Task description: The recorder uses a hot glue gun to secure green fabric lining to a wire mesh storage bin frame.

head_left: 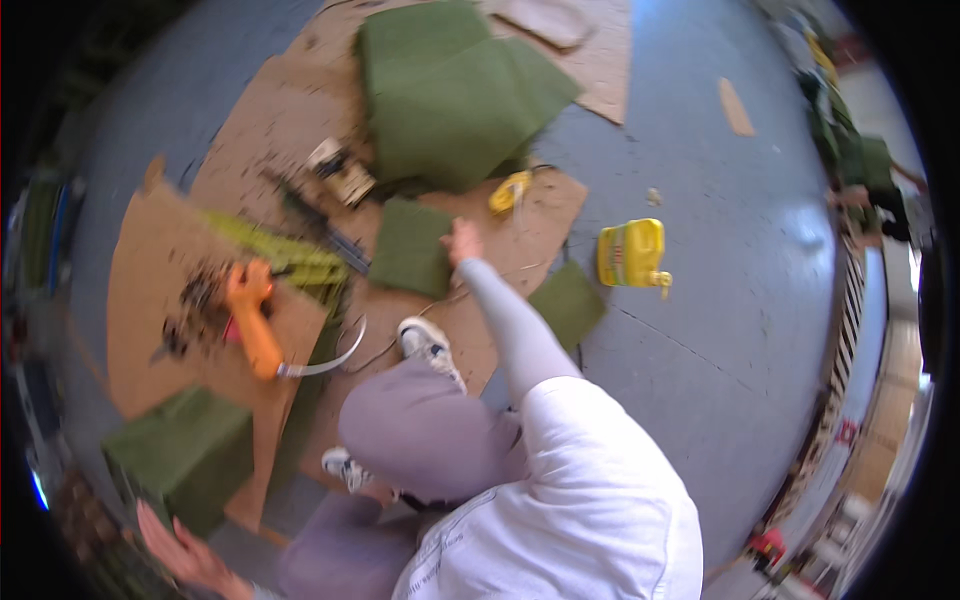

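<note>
My right hand [462, 241] reaches forward at the end of a long grey sleeve and meets the upper right corner of a small dark green square pad [410, 248] lying on brown cardboard [300, 110]. Motion blur hides whether the fingers grip the pad. My left hand [183, 553] is low at the bottom left with its fingers spread and nothing in it, just below a green block [185, 455]. My bent knee in grey trousers and a white shoe [428, 342] lie between the two hands.
A large folded green sheet [450, 95] lies at the back. There is another green square [568, 303], a yellow jug [630, 254] on the grey floor, a yellow tool [510, 191], and an orange glove-like object [253, 318] with a curved white strip. Another person [865, 185] is at the far right.
</note>
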{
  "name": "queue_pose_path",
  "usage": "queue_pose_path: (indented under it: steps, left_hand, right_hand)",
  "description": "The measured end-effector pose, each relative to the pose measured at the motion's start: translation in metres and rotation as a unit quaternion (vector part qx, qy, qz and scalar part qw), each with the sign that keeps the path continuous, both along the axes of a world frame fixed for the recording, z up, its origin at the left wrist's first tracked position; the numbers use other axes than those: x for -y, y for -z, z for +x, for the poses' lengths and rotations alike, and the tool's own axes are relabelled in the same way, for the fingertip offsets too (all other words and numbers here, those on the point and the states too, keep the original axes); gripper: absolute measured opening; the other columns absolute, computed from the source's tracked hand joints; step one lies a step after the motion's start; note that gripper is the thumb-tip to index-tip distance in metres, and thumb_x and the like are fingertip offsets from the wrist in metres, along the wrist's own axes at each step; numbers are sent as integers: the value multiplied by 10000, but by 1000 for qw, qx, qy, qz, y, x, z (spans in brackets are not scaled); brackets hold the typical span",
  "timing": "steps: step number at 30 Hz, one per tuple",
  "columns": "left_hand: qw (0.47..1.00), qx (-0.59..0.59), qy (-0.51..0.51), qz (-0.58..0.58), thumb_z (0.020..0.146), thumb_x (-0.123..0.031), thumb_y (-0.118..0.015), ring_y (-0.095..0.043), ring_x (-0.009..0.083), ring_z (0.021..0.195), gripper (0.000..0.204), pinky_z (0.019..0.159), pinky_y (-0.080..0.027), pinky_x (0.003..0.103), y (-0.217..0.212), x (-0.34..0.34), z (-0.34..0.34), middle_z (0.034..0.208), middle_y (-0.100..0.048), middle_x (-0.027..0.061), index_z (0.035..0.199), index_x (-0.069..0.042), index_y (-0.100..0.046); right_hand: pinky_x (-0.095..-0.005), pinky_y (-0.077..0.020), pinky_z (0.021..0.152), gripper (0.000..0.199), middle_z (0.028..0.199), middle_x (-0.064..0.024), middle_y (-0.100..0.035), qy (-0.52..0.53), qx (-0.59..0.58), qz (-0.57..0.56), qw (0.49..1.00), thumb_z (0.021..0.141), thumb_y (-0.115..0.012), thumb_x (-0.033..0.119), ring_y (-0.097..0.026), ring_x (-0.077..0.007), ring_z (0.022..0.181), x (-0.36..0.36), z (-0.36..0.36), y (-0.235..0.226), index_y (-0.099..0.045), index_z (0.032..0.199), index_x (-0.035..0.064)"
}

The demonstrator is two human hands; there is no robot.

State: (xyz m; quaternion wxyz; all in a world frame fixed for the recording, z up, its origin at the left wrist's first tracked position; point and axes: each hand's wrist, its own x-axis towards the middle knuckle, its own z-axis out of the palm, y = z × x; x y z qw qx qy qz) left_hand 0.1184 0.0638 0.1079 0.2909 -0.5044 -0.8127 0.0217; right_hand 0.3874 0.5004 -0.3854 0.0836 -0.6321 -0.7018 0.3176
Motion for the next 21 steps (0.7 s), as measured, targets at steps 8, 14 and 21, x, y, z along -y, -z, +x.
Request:
queue_pose_path:
  steps: [8,14,21]
  left_hand:
    - [1000,-19,13,4,981,-335,-446,-614,397,962,464,878,-485,479,11,-10,15,1046,-644,234,1084,83,-620]
    - [998,-50,9,-21,983,-308,-450,-618,402,929,460,855,-494,475,19,-15,8,1014,-644,249,1044,117,-617]
    - [997,-56,46,-5,979,-281,-468,-620,403,922,426,838,-503,474,18,-7,3,1006,-645,248,1039,113,-621]
  right_hand:
    - [-374,-436,751,106,930,-85,-568,-6,180,150,972,837,-490,136,-566,-229,920,13,-20,24,-569,904,116]
    - [-374,-425,752,146,922,-81,-572,-49,159,134,977,830,-502,145,-564,-231,913,2,-11,17,-643,845,110]
    - [-393,-427,756,115,959,-141,-557,-156,74,196,965,796,-538,150,-567,-279,911,16,-18,-15,-612,825,67]
